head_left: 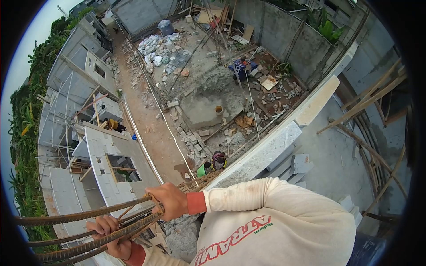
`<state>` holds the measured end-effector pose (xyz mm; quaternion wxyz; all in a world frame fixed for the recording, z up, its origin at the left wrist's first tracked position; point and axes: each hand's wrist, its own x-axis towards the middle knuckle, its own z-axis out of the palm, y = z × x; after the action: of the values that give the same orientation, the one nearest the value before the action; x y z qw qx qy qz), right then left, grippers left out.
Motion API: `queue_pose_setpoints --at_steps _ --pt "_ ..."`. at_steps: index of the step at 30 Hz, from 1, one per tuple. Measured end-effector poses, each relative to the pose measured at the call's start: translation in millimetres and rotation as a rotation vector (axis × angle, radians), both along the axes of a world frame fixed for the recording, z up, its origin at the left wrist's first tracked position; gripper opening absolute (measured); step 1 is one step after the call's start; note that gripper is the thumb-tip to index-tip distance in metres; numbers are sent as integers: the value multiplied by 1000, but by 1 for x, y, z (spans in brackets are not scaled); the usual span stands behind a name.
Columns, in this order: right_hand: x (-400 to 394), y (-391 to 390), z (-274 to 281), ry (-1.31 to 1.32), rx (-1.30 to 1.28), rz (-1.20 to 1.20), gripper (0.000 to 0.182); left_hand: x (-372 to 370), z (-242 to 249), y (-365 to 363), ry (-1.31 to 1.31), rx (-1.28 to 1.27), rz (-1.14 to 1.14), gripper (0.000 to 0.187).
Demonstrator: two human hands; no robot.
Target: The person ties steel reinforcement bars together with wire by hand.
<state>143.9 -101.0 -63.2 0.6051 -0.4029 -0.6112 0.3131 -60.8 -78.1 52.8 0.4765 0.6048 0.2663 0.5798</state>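
Observation:
Several long, rusty, ribbed rebars [84, 216] run together from the lower left edge to the front of my shirt. My right hand [171, 201] is closed around the near part of the bundle, and thinner bent steel shows at its fingers. Lower and further left, my left hand [108, 234] wraps its fingers around the bars, which partly hide it. Both cuffs are red on cream sleeves. Beneath the bars is a rough grey concrete surface [183, 235].
A light block wall top [262, 155] runs diagonally beside me, high above the ground. Below, a person in blue [239, 68] stands by rubble, and two people [217, 160] are near the wall foot. A bucket [218, 110] stands on wet mortar. Wooden poles [364, 104] lean at right.

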Motion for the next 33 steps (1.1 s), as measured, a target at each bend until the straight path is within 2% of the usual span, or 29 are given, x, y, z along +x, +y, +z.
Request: queue_pose_setpoints --at_steps 9,18,23,26,33 --pt "0 -1 0 31 22 -28 38 2 -4 0 -13 0 18 33" --pt "1 2 -4 12 6 -3 48 7 0 1 2 -23 28 30" --pt "-1 2 -6 20 11 -7 48 13 2 -3 -21 -47 76 30" --pt "0 2 -7 18 15 -6 48 4 -2 2 -9 -9 -10 29" --pt "-1 1 -7 13 9 -25 41 7 0 1 -14 -11 -12 29"
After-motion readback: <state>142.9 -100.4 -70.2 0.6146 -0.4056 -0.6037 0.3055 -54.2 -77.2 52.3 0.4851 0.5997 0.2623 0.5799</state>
